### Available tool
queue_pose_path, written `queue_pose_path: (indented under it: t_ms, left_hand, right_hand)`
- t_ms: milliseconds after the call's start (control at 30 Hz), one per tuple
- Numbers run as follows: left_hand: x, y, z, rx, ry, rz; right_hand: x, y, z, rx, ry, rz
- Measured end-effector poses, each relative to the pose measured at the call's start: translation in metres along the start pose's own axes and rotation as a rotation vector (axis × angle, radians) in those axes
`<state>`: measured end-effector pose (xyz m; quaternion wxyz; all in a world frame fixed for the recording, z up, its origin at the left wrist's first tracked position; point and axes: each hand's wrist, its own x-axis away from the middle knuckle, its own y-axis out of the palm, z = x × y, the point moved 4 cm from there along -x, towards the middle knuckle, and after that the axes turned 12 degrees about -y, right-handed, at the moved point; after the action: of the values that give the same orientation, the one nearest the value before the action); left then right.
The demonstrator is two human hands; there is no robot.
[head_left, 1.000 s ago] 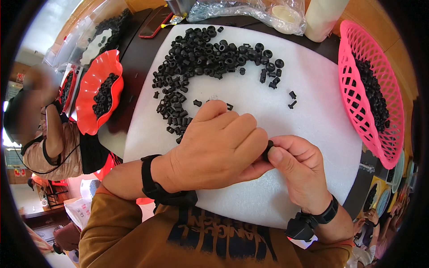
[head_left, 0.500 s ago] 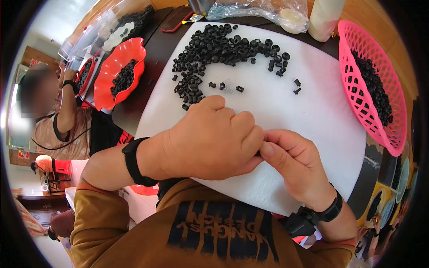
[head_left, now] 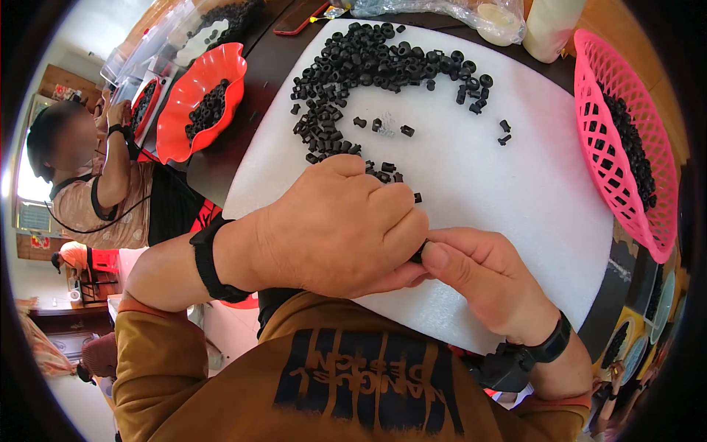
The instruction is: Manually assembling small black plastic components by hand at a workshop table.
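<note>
The right hand point(head_left: 482, 276) is closed in a fingertip pinch on a small black part point(head_left: 417, 253), held over the white pad point(head_left: 530, 199). The left hand point(head_left: 342, 232) is curled alongside; its grip cannot be told. If pressed unevenly, the part could be dropped and lost among the loose black pieces point(head_left: 375, 62).

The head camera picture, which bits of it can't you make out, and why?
In the head view:
- Small black piece: mostly covered by the fingers of the right hand and left hand, so its full shape is hidden.
- Left hand's fingertips: mostly hidden behind the hand itself.
- White cylinder: top cut off by the upper edge.
- Pieces in the pink basket: partly hidden by its lattice wall.
</note>
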<state>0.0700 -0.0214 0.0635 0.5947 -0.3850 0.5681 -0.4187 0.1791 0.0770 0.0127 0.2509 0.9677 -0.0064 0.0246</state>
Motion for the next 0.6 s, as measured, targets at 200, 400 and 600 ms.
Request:
queue_pose_path:
  t_ms: [200, 400, 600]
  left_hand:
    - [0.003, -0.001, -0.004, -0.009, 0.093, -0.084]
    - [0.017, 0.005, -0.003, -0.013, 0.139, -0.094]
    - [0.016, 0.001, -0.005, 0.111, 0.098, -0.076]
  right_hand:
    - [-0.001, 0.005, 0.005, 0.025, -0.092, 0.007]
    - [-0.002, 0.009, 0.011, 0.104, -0.049, 0.008]
    - [0.0, 0.009, 0.013, 0.091, 0.013, -0.034]
